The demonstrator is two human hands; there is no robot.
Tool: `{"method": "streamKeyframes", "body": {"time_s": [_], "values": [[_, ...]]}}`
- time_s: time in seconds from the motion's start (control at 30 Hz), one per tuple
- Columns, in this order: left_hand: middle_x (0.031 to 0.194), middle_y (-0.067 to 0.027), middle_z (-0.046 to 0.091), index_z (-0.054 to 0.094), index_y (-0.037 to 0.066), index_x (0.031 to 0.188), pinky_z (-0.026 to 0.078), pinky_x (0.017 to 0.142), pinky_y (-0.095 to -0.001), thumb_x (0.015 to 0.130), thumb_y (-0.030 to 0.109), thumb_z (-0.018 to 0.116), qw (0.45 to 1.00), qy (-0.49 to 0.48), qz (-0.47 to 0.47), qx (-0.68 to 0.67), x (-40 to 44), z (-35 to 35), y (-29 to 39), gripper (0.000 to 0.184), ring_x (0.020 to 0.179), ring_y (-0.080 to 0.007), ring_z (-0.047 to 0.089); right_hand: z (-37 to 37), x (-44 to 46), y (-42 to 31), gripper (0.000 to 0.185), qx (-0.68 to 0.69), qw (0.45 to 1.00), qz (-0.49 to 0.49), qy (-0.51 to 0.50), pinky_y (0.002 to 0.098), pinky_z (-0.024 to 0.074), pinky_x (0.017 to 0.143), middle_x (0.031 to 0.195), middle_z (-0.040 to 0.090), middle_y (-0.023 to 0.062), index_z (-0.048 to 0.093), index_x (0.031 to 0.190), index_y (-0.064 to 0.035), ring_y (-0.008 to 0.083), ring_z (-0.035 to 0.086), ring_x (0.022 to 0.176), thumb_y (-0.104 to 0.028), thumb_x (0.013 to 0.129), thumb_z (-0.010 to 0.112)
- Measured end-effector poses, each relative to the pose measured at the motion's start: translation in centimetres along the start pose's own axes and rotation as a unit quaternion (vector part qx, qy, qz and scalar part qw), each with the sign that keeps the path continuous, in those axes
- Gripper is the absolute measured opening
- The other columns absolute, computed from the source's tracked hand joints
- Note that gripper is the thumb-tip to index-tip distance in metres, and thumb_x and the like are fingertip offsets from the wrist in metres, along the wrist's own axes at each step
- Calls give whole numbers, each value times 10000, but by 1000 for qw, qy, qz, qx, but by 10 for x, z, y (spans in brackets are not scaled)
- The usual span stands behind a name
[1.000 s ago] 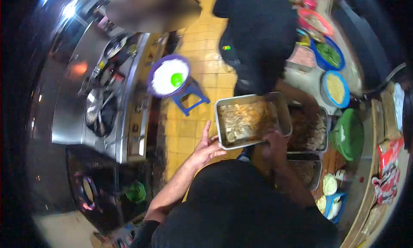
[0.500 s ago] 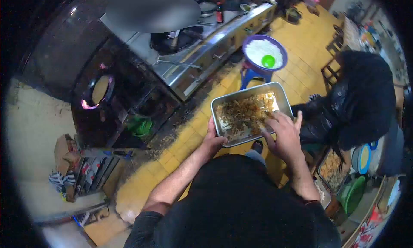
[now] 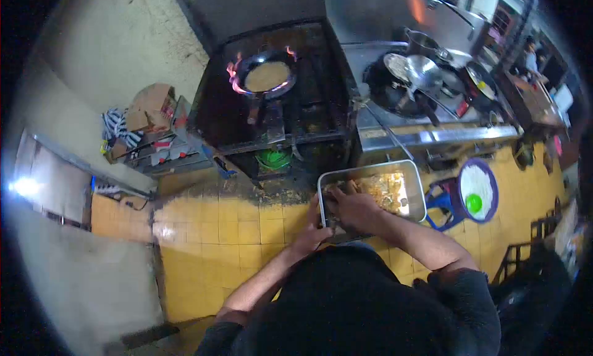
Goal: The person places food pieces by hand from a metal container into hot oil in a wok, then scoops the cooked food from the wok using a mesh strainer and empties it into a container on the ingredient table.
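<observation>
A rectangular metal tray (image 3: 417, 203) with shredded brownish-orange food (image 3: 384, 189) is held in front of my body. My left hand (image 3: 312, 232) grips its near left corner, with the thumb at the rim. Inside the tray, toward its left end, my right hand (image 3: 351, 208) reaches down into the food; its fingertips are partly hidden there, and whether they hold any food cannot be made out.
Ahead, a pan (image 3: 267, 77) sits over flames on a dark stove. Woks and pots (image 3: 401, 84) stand on the steel counter. Right of the tray, a purple basin (image 3: 477, 189) of white powder rests on a blue stool (image 3: 441, 203). A dark-clothed person (image 3: 534, 288) is at the lower right.
The view has turned left toward the stove, with the tray carried along. My right hand has moved from the tray's right side to its left end. My left hand still grips the tray.
</observation>
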State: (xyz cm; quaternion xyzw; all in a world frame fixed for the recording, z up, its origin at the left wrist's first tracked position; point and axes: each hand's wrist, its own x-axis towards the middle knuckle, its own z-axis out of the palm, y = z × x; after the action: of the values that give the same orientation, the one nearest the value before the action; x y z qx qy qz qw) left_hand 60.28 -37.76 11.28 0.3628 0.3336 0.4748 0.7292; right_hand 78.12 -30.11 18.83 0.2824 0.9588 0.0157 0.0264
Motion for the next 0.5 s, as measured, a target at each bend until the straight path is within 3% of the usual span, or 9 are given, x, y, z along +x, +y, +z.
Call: {"method": "streamKeyframes", "body": {"time_s": [0.07, 0.13, 0.23, 0.27, 0.37, 0.43, 0.47, 0.5], "values": [[1461, -93, 328, 12, 143, 1553, 449, 946, -336, 733, -44, 586, 998, 49, 30, 37, 17, -19, 8, 1018, 1235, -207, 442, 28, 43, 17, 455, 20, 996, -45, 69, 455, 606, 743, 1345, 416, 166, 536, 1285, -174, 421, 503, 1137, -246, 840, 598], [1472, -94, 318, 11, 156, 1553, 450, 952, -340, 735, -61, 572, 991, 96, 55, 76, 27, -22, 26, 1016, 1237, -209, 442, 30, 76, 25, 445, 45, 996, -64, 46, 459, 603, 752, 1348, 411, 168, 540, 1280, -175, 425, 499, 1145, -250, 844, 595], [1338, -81, 413, 16, 235, 1556, 470, 913, -355, 725, -105, 572, 976, 190, 68, 85, 45, -25, 63, 1056, 1143, -201, 485, 16, 126, 46, 379, 65, 994, -85, 16, 465, 600, 749, 1322, 430, 172, 566, 1229, -164, 441, 507, 1144, -248, 860, 578], [1214, -76, 464, 18, 237, 1556, 480, 853, -341, 729, -123, 573, 972, 216, 56, 76, 51, -33, 62, 1060, 1040, -181, 514, 21, 140, 54, 362, 84, 990, -113, 16, 474, 589, 782, 1315, 439, 167, 577, 1207, -157, 448, 517, 1136, -262, 860, 579], [1152, -76, 485, 21, 238, 1556, 481, 782, -302, 741, -132, 568, 957, 284, 49, 37, 63, -37, 84, 1049, 962, -162, 527, 13, 184, 73, 334, 184, 974, -126, -48, 498, 535, 886, 1238, 511, 161, 603, 1148, -135, 419, 570, 1097, -230, 828, 604], [1170, -77, 483, 45, 241, 1554, 485, 647, -254, 755, -126, 564, 951, 300, 63, -28, 67, -54, 88, 1021, 878, -153, 549, 22, 215, 93, 326, 379, 898, -209, 81, 467, 551, 775, 1099, 576, 168, 587, 1131, -111, 347, 617, 1007, -168, 811, 617], [1182, -80, 483, 49, 249, 1553, 487, 633, -249, 756, -127, 557, 948, 308, 67, -37, 67, -63, 90, 1017, 879, -154, 556, 48, 234, 92, 299, 425, 857, -193, 219, 448, 527, 601, 984, 612, 152, 572, 1112, -100, 299, 628, 878, -146, 821, 627], [1194, -82, 482, 52, 256, 1552, 489, 618, -244, 756, -128, 549, 945, 316, 74, -43, 68, -64, 89, 1014, 879, -154, 563, 37, 233, 98, 299, 429, 854, -208, 207, 448, 527, 601, 984, 612, 152, 572, 1112, -100, 299, 628, 878, -146, 821, 627]]}}
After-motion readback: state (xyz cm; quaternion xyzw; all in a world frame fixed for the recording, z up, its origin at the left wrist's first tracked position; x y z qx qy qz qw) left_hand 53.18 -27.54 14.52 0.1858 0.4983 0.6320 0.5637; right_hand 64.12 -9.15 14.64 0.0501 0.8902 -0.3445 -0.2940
